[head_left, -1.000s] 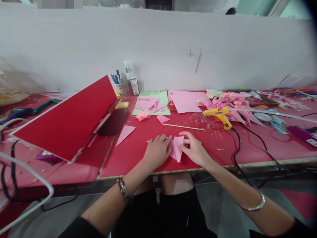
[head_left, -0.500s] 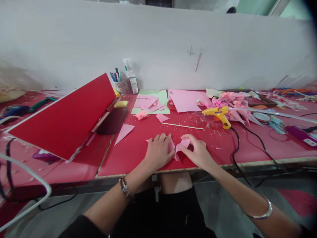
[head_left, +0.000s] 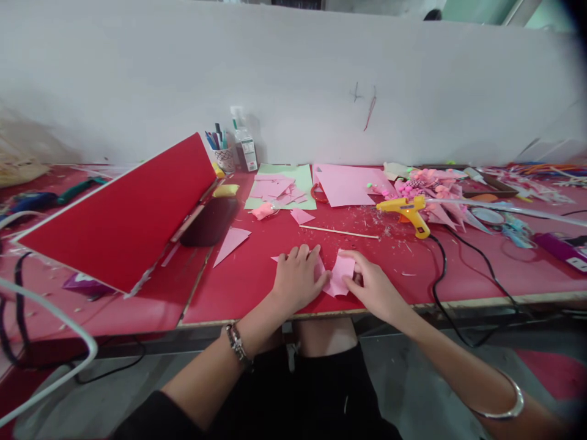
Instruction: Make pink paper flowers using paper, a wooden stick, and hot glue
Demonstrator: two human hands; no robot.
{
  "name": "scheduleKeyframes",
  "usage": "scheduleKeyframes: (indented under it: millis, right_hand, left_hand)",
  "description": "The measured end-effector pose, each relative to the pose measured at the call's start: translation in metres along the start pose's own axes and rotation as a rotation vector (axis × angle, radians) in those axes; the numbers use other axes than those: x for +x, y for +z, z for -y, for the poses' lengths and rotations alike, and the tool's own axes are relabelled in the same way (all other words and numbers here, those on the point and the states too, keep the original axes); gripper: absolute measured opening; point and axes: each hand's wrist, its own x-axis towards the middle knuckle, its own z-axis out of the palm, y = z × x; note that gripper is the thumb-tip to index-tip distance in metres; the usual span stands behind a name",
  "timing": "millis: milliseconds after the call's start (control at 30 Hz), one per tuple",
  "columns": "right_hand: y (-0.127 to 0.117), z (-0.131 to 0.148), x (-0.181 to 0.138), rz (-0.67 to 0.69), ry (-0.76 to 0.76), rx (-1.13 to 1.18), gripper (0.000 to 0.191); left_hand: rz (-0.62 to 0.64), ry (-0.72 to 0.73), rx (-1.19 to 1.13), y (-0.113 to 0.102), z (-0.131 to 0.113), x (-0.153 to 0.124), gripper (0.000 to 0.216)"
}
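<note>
A piece of pink paper point(head_left: 340, 275) lies on the red tabletop near its front edge, with its right part lifted and bent. My left hand point(head_left: 297, 276) rests on the left part of this paper, fingers laid out over it and thumb against its middle. A pointed pink corner sticks out left of that hand. My right hand point(head_left: 371, 284) pinches the paper's raised right edge between thumb and fingers. What lies under my left palm is hidden.
Beyond my hands lie a thin wooden stick point(head_left: 339, 232), a pink triangle point(head_left: 232, 244) and pink pieces on a green sheet point(head_left: 302, 177). A yellow glue gun point(head_left: 408, 212) with its cord lies right, by a pink pile point(head_left: 435, 183). A red board point(head_left: 123, 214) leans left.
The right part of the pink paper, curled over before, is now opened flatter and more upright. My right hand has shifted slightly right with it; my left hand stays on the paper.
</note>
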Motion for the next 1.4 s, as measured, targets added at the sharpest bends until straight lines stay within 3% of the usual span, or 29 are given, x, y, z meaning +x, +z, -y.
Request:
scheduleKeyframes:
  millis: [400,667,767,1000,1067,1167,1233,1300,1400]
  right_hand:
    - [-0.008,-0.012,-0.025,-0.036,0.018,-0.255,0.038]
    - [-0.026,-0.023,-0.033,-0.082,0.039,-0.145,0.033]
    - [-0.031,-0.015,-0.026,-0.125,-0.071,-0.014,0.021]
    - [-0.02,0.016,0.009,-0.24,-0.243,0.129,0.012]
    - [-0.013,0.018,0.018,-0.248,-0.259,0.166,0.019]
    - [0.0,0.017,0.024,-0.207,-0.204,0.186,0.056]
    - [0.008,0.018,0.023,-0.123,-0.172,0.087,0.075]
    - [0.014,0.021,0.02,-0.052,-0.168,-0.054,0.083]
    - [0.021,0.027,0.016,-0.02,-0.138,-0.174,0.079]
  left_hand:
    - [-0.005,0.02,-0.078,-0.003,0.0,-0.002,0.076]
    - [-0.012,0.019,-0.131,-0.002,0.001,-0.003,0.081]
    - [-0.008,0.012,-0.191,-0.008,0.002,-0.002,0.074]
    - [0.087,0.178,-0.588,-0.038,0.011,0.004,0.026]
    - [0.093,0.147,-0.635,-0.04,0.021,0.01,0.028]
    - [0.083,0.048,-0.653,-0.039,0.049,0.029,0.033]
    - [0.013,-0.081,-0.464,-0.038,0.073,0.049,0.034]
    - [-0.054,-0.167,-0.374,-0.039,0.096,0.074,0.031]
    - [-0.134,-0.285,-0.264,-0.038,0.122,0.109,0.026]
